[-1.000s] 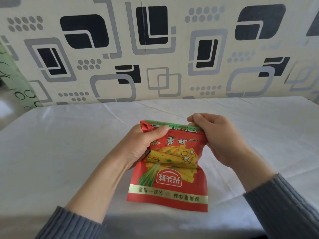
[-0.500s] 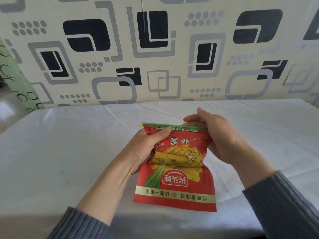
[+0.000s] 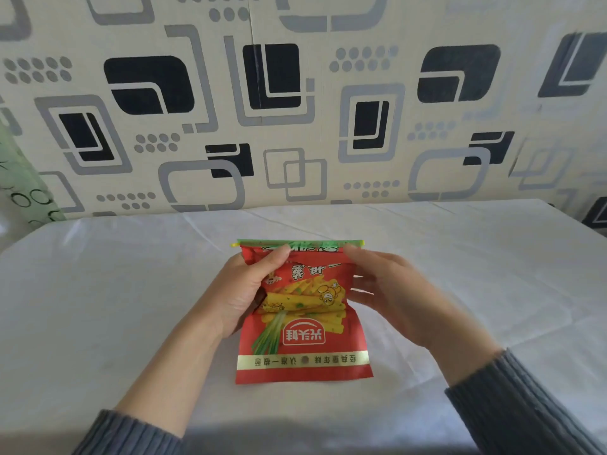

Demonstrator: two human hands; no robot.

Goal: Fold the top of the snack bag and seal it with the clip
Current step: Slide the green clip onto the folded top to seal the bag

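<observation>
Curtain (image 3: 19,188), green with black rings, hangs at the far left edge beside the patterned wall (image 3: 295,93) of grey and black rounded squares. Below the wall runs the bench (image 3: 98,290), covered in a creased white cloth.

Next comes the left sleeve (image 3: 131,435), grey ribbed knit, low in the view, with the bare forearm rising toward the middle. The left hand (image 3: 239,290) has its grip on the bag (image 3: 305,346): the thumb lies across the front near the top left corner and the fingers curl behind the left edge, so the hand is grasping the bag.

The bag is red, printed with yellow snacks and a green stalk, its print upside down to the viewer. It sits at the middle of the bench, bottom edge toward the person, top end raised away. Along its folded top lies the clip (image 3: 299,242), a thin green bar spanning the full width, with a yellow tip poking out at each end.

The right hand (image 3: 391,290) is at the bag's right edge, fingers fairly straight and relaxed, fingertips touching the bag just below the clip; its grip is released. The right sleeve (image 3: 525,402) fills the lower right corner.
</observation>
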